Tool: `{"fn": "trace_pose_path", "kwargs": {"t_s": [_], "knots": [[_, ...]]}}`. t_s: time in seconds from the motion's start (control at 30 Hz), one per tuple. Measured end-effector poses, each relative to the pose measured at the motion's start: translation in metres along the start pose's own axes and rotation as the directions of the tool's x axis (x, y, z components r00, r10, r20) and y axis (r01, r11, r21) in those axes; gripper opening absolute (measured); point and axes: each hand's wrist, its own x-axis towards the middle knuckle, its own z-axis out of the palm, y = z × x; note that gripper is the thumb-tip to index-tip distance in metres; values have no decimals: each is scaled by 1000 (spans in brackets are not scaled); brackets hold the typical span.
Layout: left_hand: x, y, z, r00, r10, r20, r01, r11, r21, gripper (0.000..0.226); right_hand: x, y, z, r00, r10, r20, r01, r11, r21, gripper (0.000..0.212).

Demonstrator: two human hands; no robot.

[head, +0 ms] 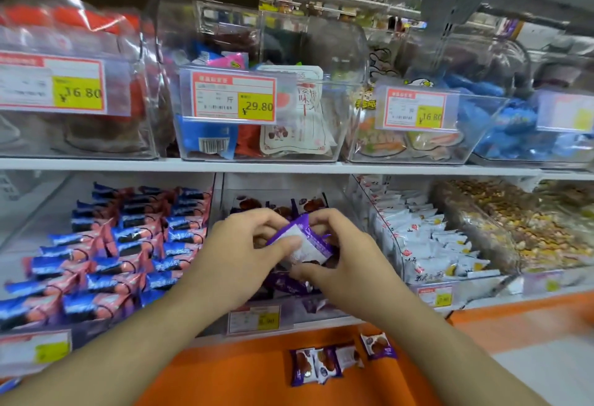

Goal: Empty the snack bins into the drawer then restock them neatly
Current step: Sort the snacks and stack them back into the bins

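A purple and white snack packet (305, 245) is held over the middle clear bin (283, 312) on the lower shelf. My left hand (247, 251) pinches its left side with thumb and fingers. My right hand (344, 257) grips its right side and lower edge. Under my hands the bin holds more purple packets (286, 283) and brown cookie packets (250, 203) at its back. Several purple cookie packets (324, 364) lie loose on the orange drawer surface (244, 373) below the shelf.
Blue and pink packets (122, 251) fill the bin to the left. White packets (427, 245) and a bin of yellow-brown snacks (527, 232) lie to the right. The upper shelf (289, 166) carries clear bins with price tags (233, 98). A white ledge sits at the far right.
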Motion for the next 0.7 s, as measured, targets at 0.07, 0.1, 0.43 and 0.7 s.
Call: {"fn": "trace_pose_path", "kwargs": {"t_s": [0.07, 0.1, 0.43, 0.7], "knots": [[0, -1, -1, 998, -61, -3, 61, 998, -34, 5, -2, -1, -1, 999, -12, -43, 14, 999, 51, 52], [0, 0, -1, 997, -74, 1, 74, 995, -70, 6, -2, 0, 0, 997, -25, -70, 29, 998, 55, 49], [-3, 2, -8, 966, -247, 83, 260, 906, -333, 39, 1, 6, 2, 974, -209, -89, 201, 976, -87, 47], [-6, -20, -17, 978, -137, 158, 175, 951, -257, 57, 19, 11, 9, 985, -150, -83, 132, 973, -192, 38]]}}
